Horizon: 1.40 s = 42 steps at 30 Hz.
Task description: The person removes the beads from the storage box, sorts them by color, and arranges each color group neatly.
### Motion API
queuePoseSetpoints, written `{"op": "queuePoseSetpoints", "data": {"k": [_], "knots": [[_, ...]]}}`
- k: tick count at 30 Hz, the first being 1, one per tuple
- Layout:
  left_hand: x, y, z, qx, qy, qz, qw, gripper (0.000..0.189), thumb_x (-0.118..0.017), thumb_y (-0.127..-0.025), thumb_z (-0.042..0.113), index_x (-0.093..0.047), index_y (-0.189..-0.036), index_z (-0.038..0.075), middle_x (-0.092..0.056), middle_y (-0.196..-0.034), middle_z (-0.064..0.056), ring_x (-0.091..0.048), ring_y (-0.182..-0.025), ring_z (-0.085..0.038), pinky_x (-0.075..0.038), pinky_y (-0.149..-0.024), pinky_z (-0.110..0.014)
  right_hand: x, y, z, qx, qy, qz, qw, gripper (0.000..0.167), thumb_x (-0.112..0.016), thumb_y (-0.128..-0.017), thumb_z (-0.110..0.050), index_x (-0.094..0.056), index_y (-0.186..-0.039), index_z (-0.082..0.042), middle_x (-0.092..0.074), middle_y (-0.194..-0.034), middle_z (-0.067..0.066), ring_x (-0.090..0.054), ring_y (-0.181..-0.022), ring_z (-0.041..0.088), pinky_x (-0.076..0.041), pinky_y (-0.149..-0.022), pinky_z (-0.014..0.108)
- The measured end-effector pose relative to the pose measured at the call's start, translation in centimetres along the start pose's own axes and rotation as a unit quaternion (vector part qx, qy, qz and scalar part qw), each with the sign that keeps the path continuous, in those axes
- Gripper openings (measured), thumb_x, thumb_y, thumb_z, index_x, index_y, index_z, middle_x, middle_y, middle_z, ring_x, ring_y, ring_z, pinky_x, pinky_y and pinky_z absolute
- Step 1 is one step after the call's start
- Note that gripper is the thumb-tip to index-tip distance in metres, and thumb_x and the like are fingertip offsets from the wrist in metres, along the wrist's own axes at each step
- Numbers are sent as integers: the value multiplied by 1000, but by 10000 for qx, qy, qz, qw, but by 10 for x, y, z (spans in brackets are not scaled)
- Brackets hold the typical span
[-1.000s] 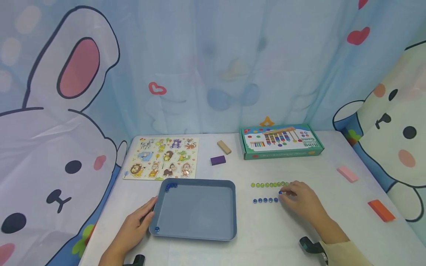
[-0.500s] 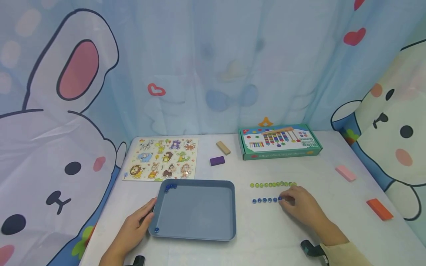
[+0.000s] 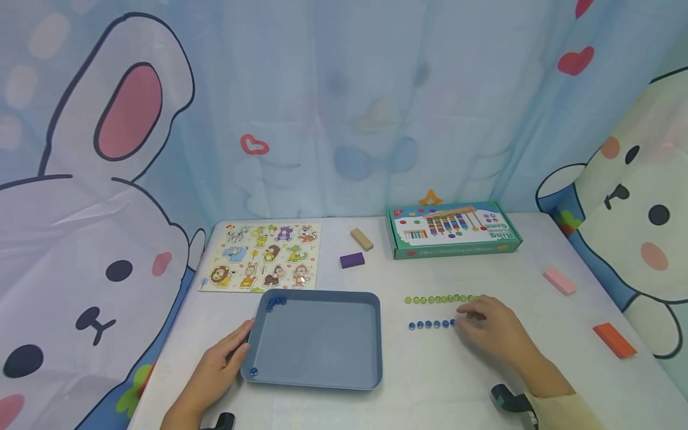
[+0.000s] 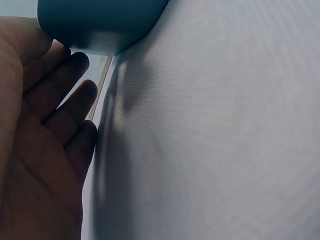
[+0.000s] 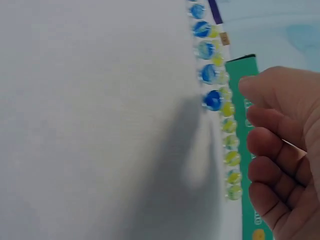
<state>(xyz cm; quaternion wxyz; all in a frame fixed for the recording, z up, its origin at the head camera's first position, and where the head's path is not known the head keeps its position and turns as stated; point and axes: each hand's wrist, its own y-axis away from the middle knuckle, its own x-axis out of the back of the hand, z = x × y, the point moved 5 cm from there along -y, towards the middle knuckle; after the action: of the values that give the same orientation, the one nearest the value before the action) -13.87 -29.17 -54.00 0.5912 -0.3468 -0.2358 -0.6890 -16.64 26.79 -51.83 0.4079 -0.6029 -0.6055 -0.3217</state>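
Observation:
My left hand [image 3: 216,365] rests its fingers against the left side of the blue-grey tray [image 3: 317,343]. In the left wrist view its fingers [image 4: 75,107] are loosely bent beside the tray's outer wall [image 4: 100,25]. Several dark blue marbles [image 3: 276,301] lie in the tray's far left corner, and one blue marble [image 3: 254,371] in its near left corner. To the tray's right, a row of blue marbles [image 3: 428,325] lies before a row of yellow-green marbles [image 3: 431,300]. My right hand [image 3: 494,329] hovers at the blue row's right end. Its loosely curled fingers [image 5: 267,142] hold nothing.
An animal puzzle board [image 3: 260,257] lies behind the tray. A purple block [image 3: 352,260] and a tan block [image 3: 362,239] lie near a green game box [image 3: 454,230]. Pink [image 3: 559,280] and orange [image 3: 615,340] blocks lie at the right. A printed curtain [image 3: 344,107] hangs behind.
My right hand has set a blue marble down at the right end of the blue row, let go and drawn slightly back to the right. The left hand and tray have stayed put.

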Motion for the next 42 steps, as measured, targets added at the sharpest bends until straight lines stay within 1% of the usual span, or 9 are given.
{"op": "queuePoseSetpoints", "data": {"k": [5, 12, 18, 22, 28, 32, 34, 37, 42], "knots": [[1, 0, 0, -20, -45, 10, 10000, 49, -53, -111, 30, -48, -158, 18, -50, -162, -4, -48, -149, -29, -16, -111, 2, 9, -8, -12, 273, -69, 162, 9995, 28, -88, -85, -23, -80, -111, -15, -68, -93, -5, -64, -93, 17, -61, -81, 36], [2, 0, 0, 22, -19, 1, 10000, 49, -54, -111, 30, -48, -158, 19, -50, -162, -3, -48, -149, -28, -16, -111, 2, 2, -25, -40, 634, -222, 295, 9973, 25, -88, -85, -23, -80, -107, -14, -68, -92, -4, -62, -91, 16, -60, -80, 38], [1, 1, 1, -48, -15, 63, 10000, 49, -55, -110, 29, -49, -157, 18, -51, -161, -4, -49, -148, -30, -19, -112, 0, -10, -46, -77, 1058, -423, 198, 9933, 23, -87, -86, -23, -80, -105, -11, -68, -90, -1, -59, -89, 15, -60, -78, 40], [0, 2, 0, -48, -11, 60, 10000, 49, -55, -111, 30, -49, -157, 18, -50, -161, -3, -49, -148, -28, -17, -111, 2, -17, -59, -105, 1327, -508, 86, 9898, 24, -87, -87, -26, -80, -105, -12, -69, -92, 2, -59, -90, 14, -60, -80, 42], [0, 3, -1, -75, 25, 96, 9999, 48, -56, -110, 29, -50, -157, 17, -51, -161, -3, -49, -148, -28, -17, -111, 2, -29, -75, -151, 1837, -535, -71, 9815, 23, -87, -87, -29, -81, -105, -17, -70, -95, 0, -60, -92, 12, -57, -79, 33], [0, 4, -2, -54, -41, 136, 9999, 48, -55, -110, 30, -50, -157, 18, -52, -160, -3, -50, -147, -29, -18, -111, 2, -44, -87, -188, 2199, -461, -360, 9738, 24, -86, -87, -34, -81, -105, -19, -68, -94, -7, -59, -93, 9, -56, -79, 27], [1, 4, -1, -65, -112, 169, 9998, 48, -55, -110, 31, -50, -157, 19, -52, -160, -3, -51, -147, -30, -20, -113, 0, -52, -90, -208, 2454, -361, -507, 9674, 24, -85, -88, -36, -81, -105, -20, -67, -93, -9, -59, -92, 9, -55, -78, 25], [1, 3, 0, -69, -154, 176, 9997, 48, -55, -110, 32, -50, -157, 20, -52, -160, -3, -51, -147, -30, -25, -116, -5, -65, -94, -239, 2853, -217, -750, 9552, 25, -84, -89, -38, -82, -106, -20, -66, -92, -10, -58, -90, 9, -54, -76, 24], [0, 1, 2, -34, -169, 102, 9998, 49, -53, -111, 33, -49, -158, 20, -51, -161, -2, -50, -148, -29, -35, -120, -21, -90, -93, -281, 3409, -51, -1239, 9319, 29, -81, -91, -39, -82, -109, -17, -70, -95, -5, -57, -90, 7, -53, -78, 22]]}}
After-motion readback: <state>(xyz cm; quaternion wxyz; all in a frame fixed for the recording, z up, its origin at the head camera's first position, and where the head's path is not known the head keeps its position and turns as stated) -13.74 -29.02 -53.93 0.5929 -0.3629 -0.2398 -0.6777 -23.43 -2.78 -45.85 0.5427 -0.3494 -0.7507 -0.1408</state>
